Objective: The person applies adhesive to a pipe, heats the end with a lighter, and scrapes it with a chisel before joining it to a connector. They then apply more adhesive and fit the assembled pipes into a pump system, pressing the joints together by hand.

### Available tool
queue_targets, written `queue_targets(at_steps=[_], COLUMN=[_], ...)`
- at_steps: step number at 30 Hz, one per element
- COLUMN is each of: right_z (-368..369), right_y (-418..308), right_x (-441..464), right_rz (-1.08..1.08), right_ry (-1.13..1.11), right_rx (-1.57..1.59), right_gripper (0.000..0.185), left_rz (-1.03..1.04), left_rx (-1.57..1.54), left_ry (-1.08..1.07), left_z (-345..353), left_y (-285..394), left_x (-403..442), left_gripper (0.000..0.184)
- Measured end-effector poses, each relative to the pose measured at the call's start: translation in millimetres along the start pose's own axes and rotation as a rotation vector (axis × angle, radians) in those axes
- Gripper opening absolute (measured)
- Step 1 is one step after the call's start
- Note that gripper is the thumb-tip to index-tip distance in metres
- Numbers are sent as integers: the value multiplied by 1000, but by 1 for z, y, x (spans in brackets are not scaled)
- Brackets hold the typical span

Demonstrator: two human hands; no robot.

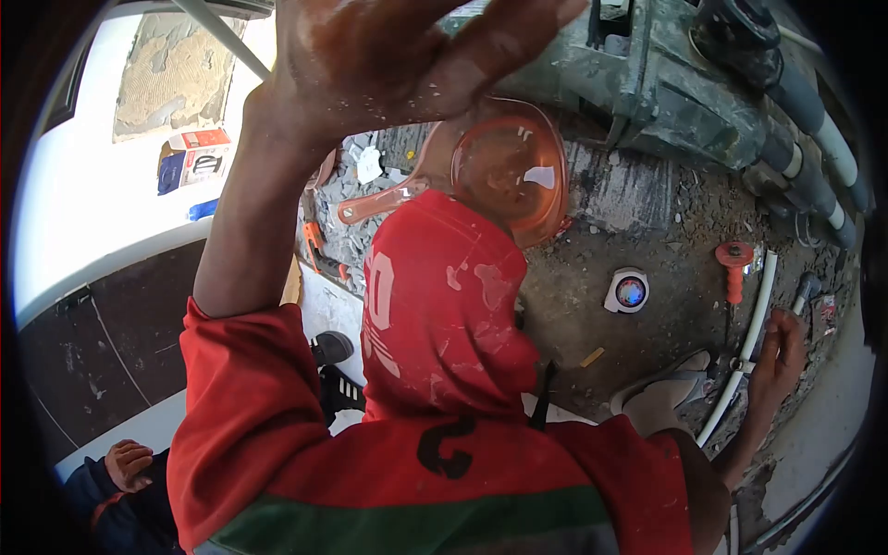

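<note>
A red-sleeved arm rises at the left, and its hand, my left hand point(388, 65), is very close to the lens with fingers stretched out; no object shows in it. At the right edge, my right hand point(782, 356) hangs beside a white pipe point(763, 305), fingers loosely bent and apart. Below my left hand lies a translucent orange dipper point(425, 176) with a white scrap in its bowl. A white tape measure point(631, 290) and a red-gripped chisel point(734, 268) lie on the dirty floor. A red-wrapped head point(444, 305) hides the middle.
A dusty green-grey casing point(573, 83) with thick pipes point(800, 102) occupies the top right. Grey rubble point(347, 231) and an orange-handled tool point(314, 239) lie left of centre. A printed box point(199, 157) stands farther left. Another person's dark-sleeved hand point(129, 462) shows at lower left.
</note>
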State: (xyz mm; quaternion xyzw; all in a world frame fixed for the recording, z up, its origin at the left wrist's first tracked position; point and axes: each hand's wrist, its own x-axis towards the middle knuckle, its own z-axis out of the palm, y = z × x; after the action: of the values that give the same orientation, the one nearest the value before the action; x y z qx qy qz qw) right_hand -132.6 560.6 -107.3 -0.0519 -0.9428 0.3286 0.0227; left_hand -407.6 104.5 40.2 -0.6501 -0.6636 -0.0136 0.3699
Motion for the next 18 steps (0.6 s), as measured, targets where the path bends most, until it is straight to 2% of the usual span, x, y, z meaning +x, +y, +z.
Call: queue_targets(at_steps=[1,3,4,6,8,10,12,13,14,15,16,17,18], right_z=[7,24,30,33,35,35,39,41,41,42,48,50,52], right_y=[4,10,13,28,33,31,27,6,-12,-28,-35,-45,-52], right_x=[-10,-32,-41,-59,-61,-60,-52,-43,-39,-35,-33,-30,-26], right_rz=[62,174,221,304,357,384,443,432,314,359,195,181,77], right_ry=[5,22,26,-45,-98,-111,-152,-189,-198,-219,-137,-128,-100], right_rx=[48,127,160,158,125,64,62,2,-66,-123,-85,-116,-113], right_gripper=[11,12,13,13,13,13,13,13,14,15,16,16,16], left_rz=[-180,-912,-1061,-1675,-2105,-2311,-2463,-2430,-2568,-2511,-2471,-2391,-2307], left_rx=[0,-8,134,226,355,357,278,213,-51,-268,-357,-255,-35], left_ry=[-34,-7,-22,-116,-372,-675,-913,-840,-747,-714,-697,-640,-938], left_z=[-32,-79,-92,-118,-140,-152,-157,-159,-161,-162,-162,-165,-170], left_y=[7,80,96,147,201,261,302,318,325,341,349,362,367], left_x=[-31,-91,-141,-219,-316,-404,-448,-460,-472,-504,-515,-536,-552], left_gripper=[33,16,18,22,36,50,56,51,41,35,17,16,39])
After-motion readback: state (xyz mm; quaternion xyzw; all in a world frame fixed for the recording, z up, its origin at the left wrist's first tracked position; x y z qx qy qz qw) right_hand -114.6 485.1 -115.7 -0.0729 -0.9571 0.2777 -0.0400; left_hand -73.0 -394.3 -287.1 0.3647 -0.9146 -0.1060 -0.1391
